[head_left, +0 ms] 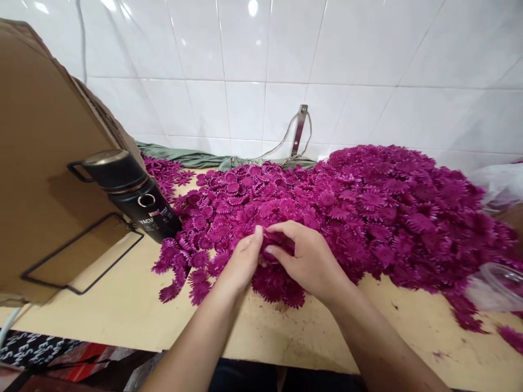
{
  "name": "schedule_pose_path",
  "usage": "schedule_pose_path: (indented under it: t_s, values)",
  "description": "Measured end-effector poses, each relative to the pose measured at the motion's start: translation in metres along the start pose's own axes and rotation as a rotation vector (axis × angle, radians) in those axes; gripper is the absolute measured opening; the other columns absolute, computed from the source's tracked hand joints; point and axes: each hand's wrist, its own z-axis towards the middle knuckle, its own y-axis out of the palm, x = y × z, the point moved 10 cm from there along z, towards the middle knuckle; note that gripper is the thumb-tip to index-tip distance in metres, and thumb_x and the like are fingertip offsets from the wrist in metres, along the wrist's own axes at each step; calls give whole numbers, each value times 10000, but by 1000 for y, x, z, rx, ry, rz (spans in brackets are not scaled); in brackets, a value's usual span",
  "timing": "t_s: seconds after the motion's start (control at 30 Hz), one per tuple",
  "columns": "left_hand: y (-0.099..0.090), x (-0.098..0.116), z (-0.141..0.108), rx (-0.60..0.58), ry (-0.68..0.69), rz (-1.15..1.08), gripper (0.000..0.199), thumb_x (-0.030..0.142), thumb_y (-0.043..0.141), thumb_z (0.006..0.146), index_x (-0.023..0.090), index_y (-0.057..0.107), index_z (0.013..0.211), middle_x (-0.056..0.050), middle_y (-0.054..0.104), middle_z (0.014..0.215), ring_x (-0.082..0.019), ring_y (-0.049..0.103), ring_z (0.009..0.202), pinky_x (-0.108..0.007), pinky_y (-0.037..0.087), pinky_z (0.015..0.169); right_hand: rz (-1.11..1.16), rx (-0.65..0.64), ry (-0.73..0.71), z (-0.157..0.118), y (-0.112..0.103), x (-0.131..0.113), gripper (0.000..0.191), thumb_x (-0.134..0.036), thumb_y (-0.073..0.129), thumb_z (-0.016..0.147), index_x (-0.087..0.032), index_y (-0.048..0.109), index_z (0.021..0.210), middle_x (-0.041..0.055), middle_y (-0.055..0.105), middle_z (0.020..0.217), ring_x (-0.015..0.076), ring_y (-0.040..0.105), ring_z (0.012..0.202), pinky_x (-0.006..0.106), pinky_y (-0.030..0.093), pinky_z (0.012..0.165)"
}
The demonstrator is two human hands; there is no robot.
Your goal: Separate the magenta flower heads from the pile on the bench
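A wide heap of magenta artificial flower heads (368, 201) with fringed petals covers the middle and right of the table. My left hand (244, 260) and my right hand (305, 255) meet at the heap's front edge. Between the thumb and forefinger of my right hand is a magenta flower piece (278, 239), its petals partly hidden by the fingers. My left fingers are curled in against the same spot, thumb pointing up; most of them are out of sight, so what they grip cannot be made out.
A black vacuum bottle (133, 190) stands at the left beside a large cardboard sheet (49, 163) and a thin black wire frame (110, 261). Green cloth (183, 156) lies along the tiled wall. A clear plastic container (502, 283) is at the right edge of the table (122, 316).
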Motion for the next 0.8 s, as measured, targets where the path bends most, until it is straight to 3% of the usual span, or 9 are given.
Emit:
schedule_pose_path:
  t_s: [0.1, 0.17, 0.33, 0.43, 0.5, 0.6, 0.67, 0.8]
  values:
    - [14, -1, -6, -143, -15, -69, 426, 577, 653, 632, 164, 554, 675, 34, 503, 592, -99, 451, 562, -235, 388, 593, -4, 26, 29, 1, -1, 4, 261, -33, 522, 722, -207, 665, 853, 48, 712, 885, 201, 657, 813, 355, 494, 777]
    - [18, 2, -7, -172, 15, -86, 381, 495, 711, 605, 159, 570, 719, 27, 528, 637, -103, 468, 593, -242, 394, 625, 15, 70, 54, 2, -4, 8, 244, -42, 508, 722, -213, 655, 816, 34, 712, 833, 192, 657, 772, 328, 497, 728]
    - [9, 9, -11, -50, 88, 46, 290, 414, 670, 656, 156, 541, 625, 42, 485, 574, -90, 400, 539, -226, 341, 551, -53, 342, 131, 8, -32, 34, 122, -159, 503, 769, -205, 616, 758, 43, 669, 707, 200, 611, 658, 351, 489, 670]
    - [6, 12, -15, -24, 112, 75, 299, 437, 651, 668, 163, 540, 623, 33, 513, 597, -104, 436, 580, -233, 365, 587, 51, 449, 207, 16, -50, 64, 189, -155, 501, 753, -159, 625, 895, 88, 666, 793, 223, 622, 719, 390, 507, 705]
    - [-1, 10, -13, 25, 96, 67, 371, 504, 640, 656, 175, 490, 577, 51, 457, 535, -95, 406, 534, -227, 351, 554, 115, 405, 206, 24, -52, 70, 340, -169, 529, 748, -132, 601, 1078, 137, 653, 978, 244, 629, 846, 406, 513, 748]
    - [-12, 6, -7, 107, 80, 49, 479, 610, 603, 639, 196, 390, 528, 83, 326, 471, -74, 300, 458, -215, 283, 478, 24, 313, 109, 28, -48, 48, 412, -244, 600, 743, -174, 610, 1149, 147, 573, 1203, 282, 547, 1085, 454, 461, 876]
    - [-13, 8, -4, 107, 92, 62, 517, 653, 599, 615, 198, 374, 522, 86, 307, 476, -70, 269, 453, -214, 257, 462, 19, 203, 70, 25, -35, 29, 294, -300, 605, 762, -198, 673, 1030, 113, 628, 1130, 267, 564, 1057, 448, 449, 887]
    - [-11, 7, -4, 76, 73, 82, 567, 739, 538, 594, 193, 405, 519, 72, 339, 479, -75, 283, 449, -217, 258, 447, 157, -111, 94, 13, 7, 10, 111, -274, 632, 753, -206, 676, 829, 27, 700, 819, 177, 624, 729, 328, 479, 699]
